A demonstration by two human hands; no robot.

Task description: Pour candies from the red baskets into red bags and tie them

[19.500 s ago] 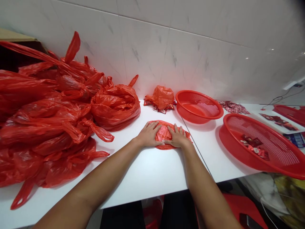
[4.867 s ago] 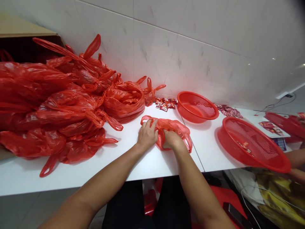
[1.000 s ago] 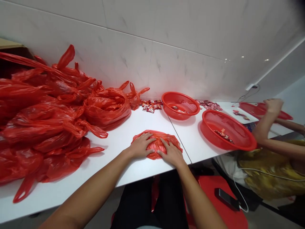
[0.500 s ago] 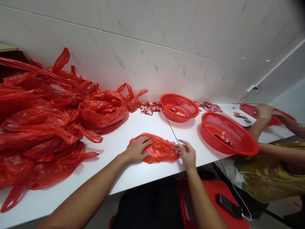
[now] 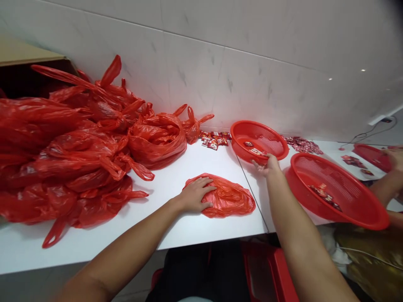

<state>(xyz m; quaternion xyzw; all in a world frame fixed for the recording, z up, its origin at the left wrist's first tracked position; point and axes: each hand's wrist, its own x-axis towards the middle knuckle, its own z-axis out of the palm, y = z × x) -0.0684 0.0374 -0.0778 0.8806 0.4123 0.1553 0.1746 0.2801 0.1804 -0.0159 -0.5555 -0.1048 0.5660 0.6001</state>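
A red plastic bag (image 5: 231,199) lies flattened on the white table (image 5: 176,228). My left hand (image 5: 197,195) rests on its left part with the fingers spread, gripping nothing. Farther right, my right hand (image 5: 267,164) is at the front rim of a red basket (image 5: 277,144), fingers apart, with the thumb and fingertips close to the rim. A few small wrapped packets (image 5: 255,151) lie inside that basket. Whether the right hand touches the rim, I cannot tell.
Knotted red bags (image 5: 78,167) are heaped at the left before a cardboard box (image 5: 28,50). Red packets (image 5: 215,140) lie by the wall. A larger red basket (image 5: 340,184) stands at the right. Beyond it is another person's hand (image 5: 395,158), near a third basket (image 5: 374,157).
My right hand has left the right end of the flat bag and moved up and right to the basket. My left hand stays on the bag. The view has shifted left.
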